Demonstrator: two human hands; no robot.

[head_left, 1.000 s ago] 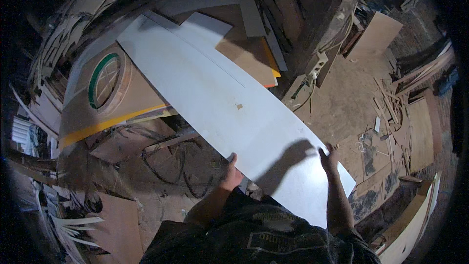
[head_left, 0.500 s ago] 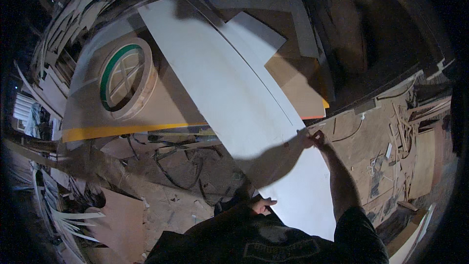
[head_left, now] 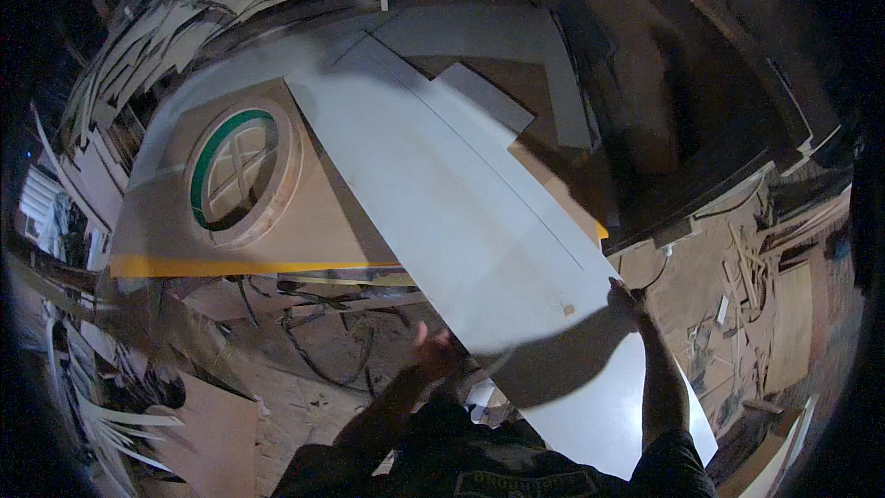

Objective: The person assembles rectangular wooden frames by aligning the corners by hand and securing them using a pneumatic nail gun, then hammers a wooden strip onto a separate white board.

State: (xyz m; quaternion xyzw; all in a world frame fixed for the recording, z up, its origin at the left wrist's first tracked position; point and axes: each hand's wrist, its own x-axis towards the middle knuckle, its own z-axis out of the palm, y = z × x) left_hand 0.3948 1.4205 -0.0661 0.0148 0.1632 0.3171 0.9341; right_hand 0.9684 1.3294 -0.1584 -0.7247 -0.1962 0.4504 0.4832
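A long white board (head_left: 461, 212) runs diagonally from the far side toward my body, with a thin dark line (head_left: 498, 189) along its right part. My right hand (head_left: 629, 301) is closed at the board's right edge, fingers bent over it. My left hand (head_left: 435, 352) is raised just off the left edge, fingers apart and holding nothing. A shadow falls across the near part of the board.
A wooden ring with a green inner band (head_left: 288, 175) rests on a brown sheet (head_left: 341, 244) at left. A smaller pale panel (head_left: 484, 101) lies by the board's far right side. Scrap strips (head_left: 751, 267) litter the floor right; cables (head_left: 295, 332) lie left.
My left hand has come off the board's near left edge and moved up and left, opening. My right hand has shifted down along the right edge. The dark gap in the board looks narrower.
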